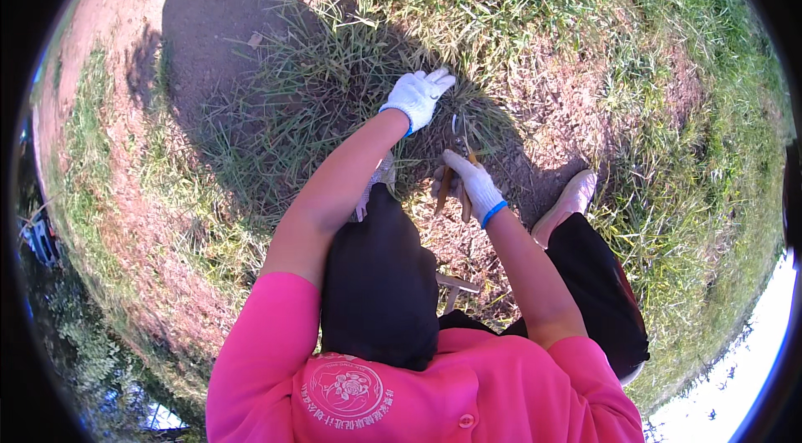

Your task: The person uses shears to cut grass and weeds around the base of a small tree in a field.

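Observation:
My left hand [420,98], in a white knit glove with a blue cuff, reaches into a shaded clump of grass [467,101]; whether its fingers grip any blades cannot be told. Lower and to the right, my right hand [471,179], gloved alike, is closed around a pair of garden shears [461,145] with yellow-brown handles. The metal blades point up towards the grass, just below and right of my left hand.
Longer grass [276,111] lies in shadow to the left. Bare soil [557,105] shows at the right, with more grass beyond. My shoe [569,199] rests on the ground right of the shears. Part of a low stool [458,283] shows beneath me.

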{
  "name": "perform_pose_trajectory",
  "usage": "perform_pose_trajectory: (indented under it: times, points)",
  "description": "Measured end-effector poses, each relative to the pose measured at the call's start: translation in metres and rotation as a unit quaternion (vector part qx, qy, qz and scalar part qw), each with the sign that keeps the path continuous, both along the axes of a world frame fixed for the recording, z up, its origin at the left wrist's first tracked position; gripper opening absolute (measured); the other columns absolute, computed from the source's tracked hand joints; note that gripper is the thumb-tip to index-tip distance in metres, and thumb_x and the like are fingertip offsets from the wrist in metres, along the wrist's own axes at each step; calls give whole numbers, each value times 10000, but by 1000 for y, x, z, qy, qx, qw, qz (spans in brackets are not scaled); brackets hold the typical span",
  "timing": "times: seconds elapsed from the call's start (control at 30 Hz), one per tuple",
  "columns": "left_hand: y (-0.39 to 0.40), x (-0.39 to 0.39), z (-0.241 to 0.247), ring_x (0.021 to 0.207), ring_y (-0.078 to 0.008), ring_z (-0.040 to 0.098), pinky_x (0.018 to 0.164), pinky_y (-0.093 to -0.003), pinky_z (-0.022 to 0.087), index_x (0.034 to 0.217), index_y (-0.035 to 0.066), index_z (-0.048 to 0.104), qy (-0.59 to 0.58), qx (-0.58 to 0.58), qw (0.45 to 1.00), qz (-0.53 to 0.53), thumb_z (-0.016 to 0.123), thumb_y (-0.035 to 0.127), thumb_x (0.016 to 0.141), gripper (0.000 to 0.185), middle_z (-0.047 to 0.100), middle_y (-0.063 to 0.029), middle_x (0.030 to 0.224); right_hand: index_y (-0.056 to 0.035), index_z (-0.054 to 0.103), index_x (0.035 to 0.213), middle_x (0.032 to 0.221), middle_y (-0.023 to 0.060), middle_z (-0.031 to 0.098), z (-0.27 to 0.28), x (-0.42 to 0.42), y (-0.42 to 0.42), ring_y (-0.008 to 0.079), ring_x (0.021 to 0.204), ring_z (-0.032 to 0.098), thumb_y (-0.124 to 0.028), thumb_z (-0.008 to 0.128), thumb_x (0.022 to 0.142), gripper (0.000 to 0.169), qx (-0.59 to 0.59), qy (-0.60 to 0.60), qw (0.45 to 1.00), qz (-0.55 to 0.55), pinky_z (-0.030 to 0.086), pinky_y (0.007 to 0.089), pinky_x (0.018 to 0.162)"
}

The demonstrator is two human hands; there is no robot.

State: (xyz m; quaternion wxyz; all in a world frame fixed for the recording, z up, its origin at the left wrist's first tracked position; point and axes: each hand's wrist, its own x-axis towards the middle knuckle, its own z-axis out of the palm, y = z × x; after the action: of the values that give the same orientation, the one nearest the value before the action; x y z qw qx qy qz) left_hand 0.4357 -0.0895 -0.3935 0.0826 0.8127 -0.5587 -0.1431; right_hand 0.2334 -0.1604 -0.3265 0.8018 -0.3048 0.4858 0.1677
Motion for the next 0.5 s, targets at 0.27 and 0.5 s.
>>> perform_pose_trajectory:
  times: [0.27,0.5]
  points:
    - [-42,9,12,822,-293,691,713,-427,549,1055,91,632,-37,135,990,19,444,171,955,227,699,-103,878,-20,607,954,773,117,648,-7,15,-2,260,669,666,-340,657,923,325,36,-7,999,-24,581,404,644]
    - [-21,9,5,848,-305,690,709,-437,541,1053,61,609,12,90,995,46,505,151,882,219,704,-130,926,-45,551,1098,933,146,612,-18,30,-10,325,858,637,-422,609,948,410,101,-16,995,-10,539,510,796]
